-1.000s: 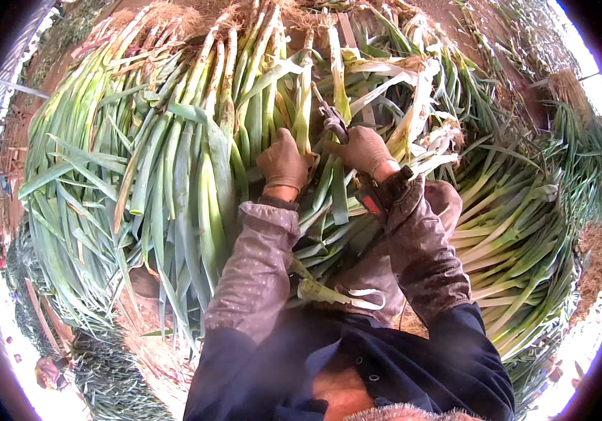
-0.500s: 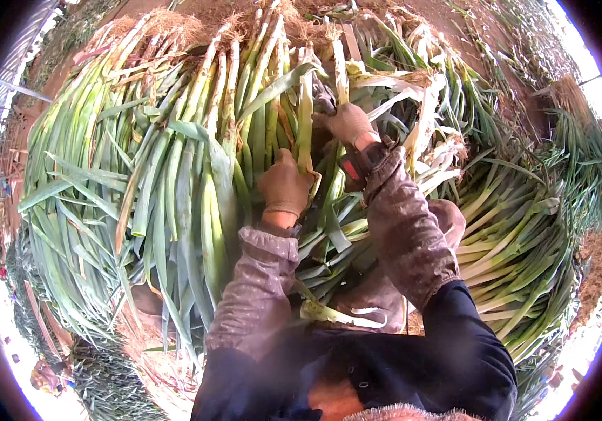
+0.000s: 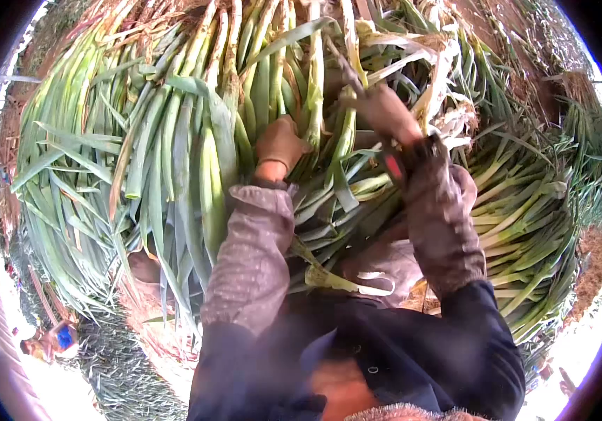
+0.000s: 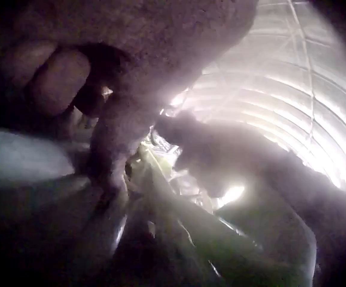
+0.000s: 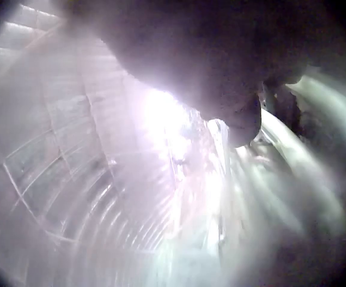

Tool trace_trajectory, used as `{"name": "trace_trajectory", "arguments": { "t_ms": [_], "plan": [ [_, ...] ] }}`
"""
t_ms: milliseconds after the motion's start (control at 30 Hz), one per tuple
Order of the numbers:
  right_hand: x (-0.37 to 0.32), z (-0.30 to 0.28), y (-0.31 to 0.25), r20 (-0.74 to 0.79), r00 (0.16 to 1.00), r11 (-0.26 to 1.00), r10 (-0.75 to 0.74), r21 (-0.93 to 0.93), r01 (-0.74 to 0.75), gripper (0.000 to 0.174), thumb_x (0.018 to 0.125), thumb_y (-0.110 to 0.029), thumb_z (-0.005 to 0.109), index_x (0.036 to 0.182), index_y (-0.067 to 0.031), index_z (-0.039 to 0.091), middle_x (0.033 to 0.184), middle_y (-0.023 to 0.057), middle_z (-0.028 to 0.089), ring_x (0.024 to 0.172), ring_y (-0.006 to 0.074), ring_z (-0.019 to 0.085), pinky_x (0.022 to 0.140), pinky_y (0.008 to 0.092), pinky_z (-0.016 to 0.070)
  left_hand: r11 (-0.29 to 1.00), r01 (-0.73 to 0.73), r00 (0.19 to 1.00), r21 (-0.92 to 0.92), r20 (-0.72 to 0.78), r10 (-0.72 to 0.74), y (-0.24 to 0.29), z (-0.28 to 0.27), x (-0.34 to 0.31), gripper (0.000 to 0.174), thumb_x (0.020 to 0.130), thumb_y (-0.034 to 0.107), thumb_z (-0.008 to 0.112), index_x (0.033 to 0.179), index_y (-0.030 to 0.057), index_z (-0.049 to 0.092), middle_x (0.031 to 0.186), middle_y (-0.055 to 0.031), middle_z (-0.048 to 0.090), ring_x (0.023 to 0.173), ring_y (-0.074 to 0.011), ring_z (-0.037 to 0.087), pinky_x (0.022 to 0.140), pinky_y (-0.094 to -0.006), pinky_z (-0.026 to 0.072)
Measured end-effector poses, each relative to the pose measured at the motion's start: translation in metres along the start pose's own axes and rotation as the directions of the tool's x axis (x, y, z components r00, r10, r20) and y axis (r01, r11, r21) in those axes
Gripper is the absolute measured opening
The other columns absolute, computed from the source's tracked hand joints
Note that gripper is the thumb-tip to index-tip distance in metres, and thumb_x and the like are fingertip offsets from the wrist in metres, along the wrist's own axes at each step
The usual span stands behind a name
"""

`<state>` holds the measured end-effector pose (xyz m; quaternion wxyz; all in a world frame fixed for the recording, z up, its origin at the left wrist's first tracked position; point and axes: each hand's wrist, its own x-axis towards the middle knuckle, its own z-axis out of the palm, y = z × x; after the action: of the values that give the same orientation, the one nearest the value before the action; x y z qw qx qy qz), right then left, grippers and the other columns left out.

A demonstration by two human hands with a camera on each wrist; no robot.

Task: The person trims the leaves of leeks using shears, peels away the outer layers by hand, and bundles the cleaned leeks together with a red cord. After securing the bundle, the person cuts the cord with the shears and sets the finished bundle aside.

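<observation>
Greenhouse tunnel: arched, ribbed roof (image 5: pixel 59 161), brown soil (image 3: pixel 533 95), heaped leeks (image 3: pixel 186 154).

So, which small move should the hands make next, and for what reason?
I would bring the tip of the hand tool slightly left, against the upper stalk of the leek. The right hand already holds the tool with its tip close beside that stalk, and the left hand seems to steady it lower down.
</observation>
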<state>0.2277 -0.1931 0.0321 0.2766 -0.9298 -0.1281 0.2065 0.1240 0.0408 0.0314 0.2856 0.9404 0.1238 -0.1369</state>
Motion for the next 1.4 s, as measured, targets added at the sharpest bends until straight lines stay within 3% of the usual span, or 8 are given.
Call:
{"name": "trace_trajectory", "arguments": {
  "t_ms": [100, 333, 400, 500, 833, 1067, 1233, 1400],
  "plan": [
    [-0.111, 0.006, -0.021, -0.056, 0.998, 0.975, -0.03, 0.22, 0.042, 0.061, 0.084, -0.055, 0.074, 0.074, 0.0047, 0.065, 0.063, 0.0208, 0.061, 0.06, 0.0342, 0.066, 0.061, 0.0449, 0.0514, 0.996, 0.036, 0.999, -0.08, -0.038, -0.039, 0.001, 0.003, 0.004, 0.041, 0.058, 0.025, 0.09, 0.078, 0.0053, 0.061, 0.079, -0.0185, 0.068, 0.076, -0.0359, 0.067, 0.074, -0.0425, 0.0524],
    [-0.23, 0.015, -0.053, 0.1, 0.992, 0.992, 0.075, 0.096, -0.084, 0.055, 0.084, -0.05, 0.075, 0.087, 0.0028, 0.061, 0.071, 0.0262, 0.062, 0.073, 0.0461, 0.065, 0.066, 0.0496, 0.0505, 0.996, -0.018, 0.984, -0.085, -0.176, 0.003, 0.009, 0.01, 0.004, 0.031, 0.062, 0.023, 0.086, 0.079, 0.0044, 0.068, 0.082, -0.0216, 0.07, 0.077, -0.0377, 0.069, 0.074, -0.0455, 0.0546],
    [-0.232, 0.012, -0.062, 0.144, 0.986, 0.989, 0.086, 0.103, -0.102, 0.055, 0.084, -0.051, 0.074, 0.086, 0.0028, 0.061, 0.073, 0.0275, 0.062, 0.078, 0.0462, 0.065, 0.07, 0.0494, 0.0507, 0.985, -0.087, 0.956, -0.152, -0.29, 0.04, 0.015, 0.005, -0.004, 0.028, 0.067, 0.026, 0.082, 0.073, 0.001, 0.071, 0.077, -0.0242, 0.069, 0.069, -0.0386, 0.069, 0.069, -0.0473, 0.0562],
    [-0.225, 0.015, -0.065, 0.134, 0.986, 0.982, 0.096, 0.148, -0.116, 0.054, 0.084, -0.049, 0.074, 0.082, 0.0034, 0.062, 0.073, 0.0278, 0.062, 0.077, 0.046, 0.065, 0.069, 0.0495, 0.0508, 0.997, -0.026, 0.994, -0.071, -0.106, 0.018, 0.001, 0.018, 0.017, 0.044, 0.062, 0.023, 0.09, 0.092, 0.0072, 0.062, 0.089, -0.0138, 0.072, 0.087, -0.0346, 0.071, 0.077, -0.0428, 0.0554],
    [-0.146, 0.02, -0.049, -0.008, 0.999, 0.998, 0.036, 0.047, -0.036, 0.062, 0.085, -0.056, 0.07, 0.079, 0.0053, 0.067, 0.076, 0.0289, 0.065, 0.079, 0.0452, 0.067, 0.072, 0.0503, 0.0516, 0.992, 0.0, 0.984, -0.126, -0.176, -0.023, 0.02, -0.002, -0.012, 0.038, 0.066, 0.026, 0.087, 0.09, 0.0037, 0.066, 0.085, -0.0198, 0.071, 0.076, -0.0362, 0.068, 0.073, -0.0452, 0.0536],
    [-0.088, 0.006, -0.049, -0.001, 0.999, 0.998, 0.044, 0.047, -0.044, 0.072, 0.083, -0.065, 0.067, 0.077, 0.0068, 0.069, 0.072, 0.027, 0.066, 0.077, 0.0424, 0.069, 0.073, 0.0479, 0.0536, 0.993, 0.065, 0.994, -0.101, -0.08, -0.073, 0.02, -0.008, -0.009, 0.049, 0.063, 0.025, 0.09, 0.1, 0.0047, 0.064, 0.096, -0.0179, 0.072, 0.094, -0.0377, 0.07, 0.084, -0.0451, 0.0534],
    [-0.125, 0.025, -0.026, 0.01, 0.996, 0.995, -0.094, -0.035, 0.094, 0.046, 0.087, -0.042, 0.072, 0.097, 0.0026, 0.066, 0.073, 0.0237, 0.061, 0.073, 0.0363, 0.064, 0.064, 0.0469, 0.0481, 0.976, 0.014, 0.994, -0.218, -0.102, -0.037, 0.007, -0.001, -0.004, 0.043, 0.066, 0.021, 0.088, 0.095, 0.0044, 0.061, 0.091, -0.0173, 0.071, 0.087, -0.038, 0.069, 0.079, -0.0454, 0.0524],
    [-0.217, 0.008, -0.065, 0.145, 0.984, 0.979, 0.105, 0.158, -0.127, 0.055, 0.083, -0.051, 0.074, 0.085, 0.0027, 0.063, 0.073, 0.0268, 0.063, 0.076, 0.0466, 0.065, 0.07, 0.0506, 0.0512, 0.926, -0.009, 0.992, -0.378, -0.119, -0.039, -0.005, 0.003, 0.006, 0.035, 0.067, 0.015, 0.085, 0.087, 0.0036, 0.058, 0.078, -0.0146, 0.066, 0.074, -0.0305, 0.065, 0.072, -0.0403, 0.0518]
  ]
}}
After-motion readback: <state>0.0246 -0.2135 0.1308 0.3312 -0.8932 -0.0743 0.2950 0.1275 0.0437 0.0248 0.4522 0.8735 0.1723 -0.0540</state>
